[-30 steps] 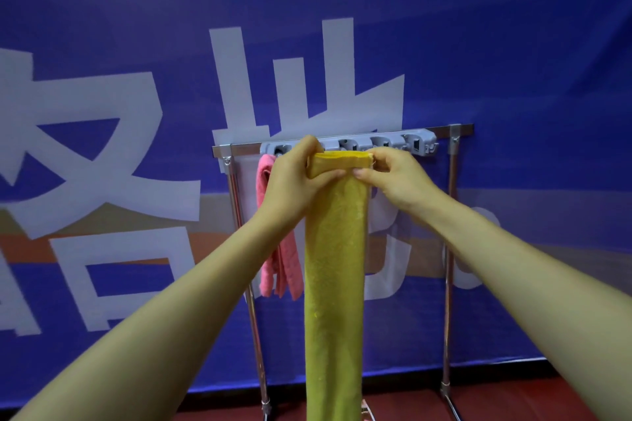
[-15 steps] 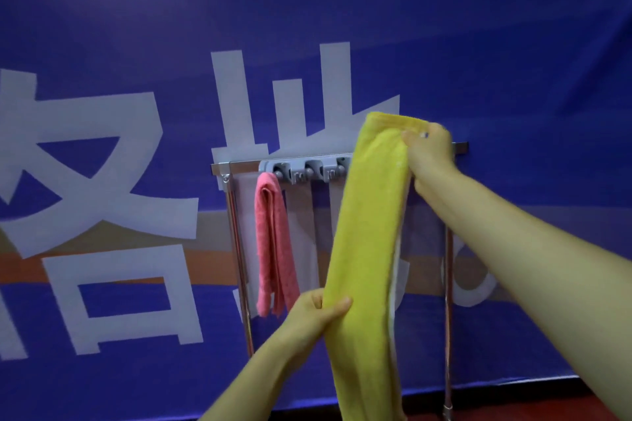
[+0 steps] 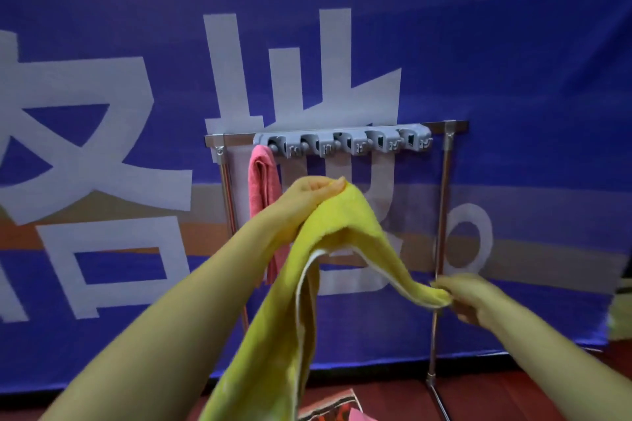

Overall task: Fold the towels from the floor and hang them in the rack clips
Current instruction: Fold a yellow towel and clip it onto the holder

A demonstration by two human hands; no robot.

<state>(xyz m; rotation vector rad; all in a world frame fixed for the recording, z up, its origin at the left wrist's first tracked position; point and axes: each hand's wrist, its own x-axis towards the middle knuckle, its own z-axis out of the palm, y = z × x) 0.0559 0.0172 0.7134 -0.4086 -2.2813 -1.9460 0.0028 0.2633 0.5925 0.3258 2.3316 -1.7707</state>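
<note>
Right of the hung pink towel (image 3: 261, 181), we are pinching the yellow towel (image 3: 342, 225) in our left hand (image 3: 307, 202), below the rack clips (image 3: 345, 143), while our right hand (image 3: 468, 294) is gripping its end. We are risking the sagging layers sliding apart and unfolding.

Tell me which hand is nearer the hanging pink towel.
Left. The left hand is just beside the pink towel; the right hand is lower, by the rack's right post.

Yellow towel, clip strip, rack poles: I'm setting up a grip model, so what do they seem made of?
Yellow towel: soft fabric, likely terry or microfibre; matte, fuzzy, drapes limply.
Clip strip: grey plastic, apparently moulded; dull, even surface.
Rack poles: metal, probably chromed or stainless; bright reflective streaks.
</note>
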